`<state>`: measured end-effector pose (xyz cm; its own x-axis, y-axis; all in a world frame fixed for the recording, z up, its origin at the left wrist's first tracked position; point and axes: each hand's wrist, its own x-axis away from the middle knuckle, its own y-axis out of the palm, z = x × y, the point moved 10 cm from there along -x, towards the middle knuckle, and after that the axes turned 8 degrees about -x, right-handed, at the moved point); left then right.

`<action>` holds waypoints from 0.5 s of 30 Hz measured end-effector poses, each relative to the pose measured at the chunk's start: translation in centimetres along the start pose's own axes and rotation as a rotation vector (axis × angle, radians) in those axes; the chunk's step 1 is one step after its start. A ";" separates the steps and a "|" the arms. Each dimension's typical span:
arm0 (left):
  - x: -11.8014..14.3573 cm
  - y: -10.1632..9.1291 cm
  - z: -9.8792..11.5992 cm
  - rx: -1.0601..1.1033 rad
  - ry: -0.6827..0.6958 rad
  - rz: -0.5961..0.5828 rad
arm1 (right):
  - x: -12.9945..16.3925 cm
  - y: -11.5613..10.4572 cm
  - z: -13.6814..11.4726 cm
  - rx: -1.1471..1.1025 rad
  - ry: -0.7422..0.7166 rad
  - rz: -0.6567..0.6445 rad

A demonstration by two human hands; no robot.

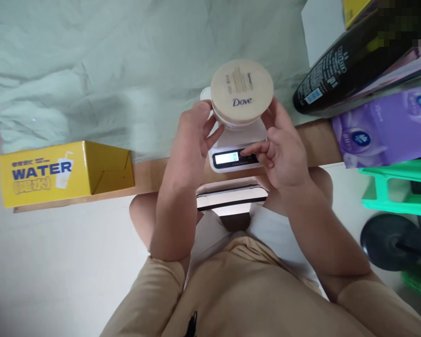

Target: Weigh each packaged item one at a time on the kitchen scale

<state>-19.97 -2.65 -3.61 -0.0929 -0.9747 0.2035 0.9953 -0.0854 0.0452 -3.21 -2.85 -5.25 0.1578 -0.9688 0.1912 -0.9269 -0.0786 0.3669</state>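
A round cream Dove jar [242, 91] sits on a small white kitchen scale [236, 150] at the front edge of the table. My left hand [192, 135] curls against the jar's left side, fingers touching it. My right hand [280, 145] rests at the jar's right side, its fingertips on the scale's front panel beside the lit display [227, 157], which shows 0. Whether either hand truly grips the jar is unclear.
A yellow box marked WATER [65, 172] lies at the table's left front edge. A black bottle [340, 65] and purple tissue packs [386, 126] lie at the right. A phone [231, 196] rests on my lap. A green stool [400, 187] stands at the right.
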 end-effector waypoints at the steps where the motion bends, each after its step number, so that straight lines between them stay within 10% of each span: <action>1: -0.1 -0.5 -0.2 0.021 -0.032 0.025 | 0.0 0.1 0.0 0.002 -0.003 -0.010; 9: 0.5 -6.7 0.4 -0.058 0.035 0.437 | 0.8 -4.7 -2.8 -0.115 -0.236 0.203; 15: 1.7 -8.3 1.8 -0.157 0.329 0.472 | 0.6 -9.4 -2.1 -0.278 -0.263 0.322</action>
<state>-28.42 -3.27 -1.86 0.3488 -0.9254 -0.1482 0.9213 0.3676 -0.1267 6.29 -2.19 -6.65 -0.2459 -0.9628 0.1119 -0.7829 0.2653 0.5627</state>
